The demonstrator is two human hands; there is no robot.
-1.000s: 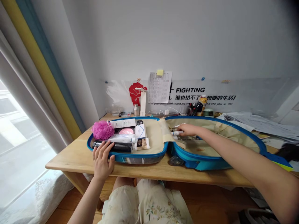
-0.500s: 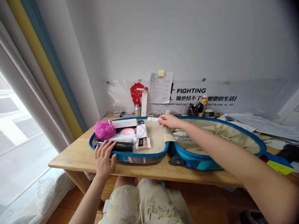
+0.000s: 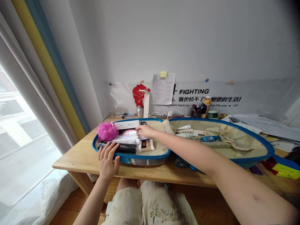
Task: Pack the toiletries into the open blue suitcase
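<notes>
An open suitcase with blue edges (image 3: pixel 156 155) lies on the desk. My right hand (image 3: pixel 144 131) reaches into its left half, fingers closed on a small white tube (image 3: pixel 131 132) above a pink round item. My left hand (image 3: pixel 108 160) rests at the front rim with fingers spread, their tips touching a black cylinder (image 3: pixel 127 147). Near it are a pink bath puff (image 3: pixel 107 131), a white tube with printing (image 3: pixel 124 139), a long white box (image 3: pixel 127 124) and a pack of cotton swabs (image 3: pixel 146 145). A white box with blue lines is mostly behind my right hand.
The suitcase's right half holds several tubes, among them a green-white one (image 3: pixel 187 135), and a small blue bottle (image 3: pixel 208 138). Behind stand a white lamp (image 3: pixel 146 104), a silver jar (image 3: pixel 139 111) and a yellow bottle (image 3: pixel 206 106). Papers (image 3: pixel 248 123) and colourful blocks (image 3: pixel 284 168) lie right.
My right hand has moved left and down with the white tube, from over the suitcase's middle to among the items in the left half. My left hand stays at the rim.
</notes>
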